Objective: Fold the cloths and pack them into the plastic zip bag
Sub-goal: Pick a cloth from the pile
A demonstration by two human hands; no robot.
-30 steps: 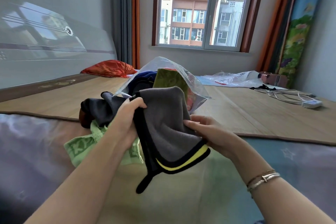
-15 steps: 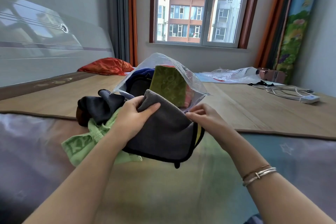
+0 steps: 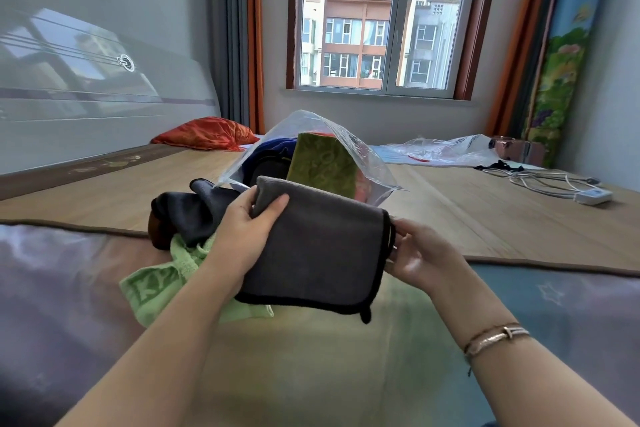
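Grey cloth [image 3: 318, 246], hanging loose with its yellow stripe showing a second ago, is now folded flat and gripped by the curled fingers of the left hand [image 3: 247, 229] and right hand [image 3: 415, 253], just before the open zip bag [image 3: 367, 163], so packing seems next.

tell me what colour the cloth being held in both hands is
Dark grey with a black edge trim, seen in the head view: the cloth.
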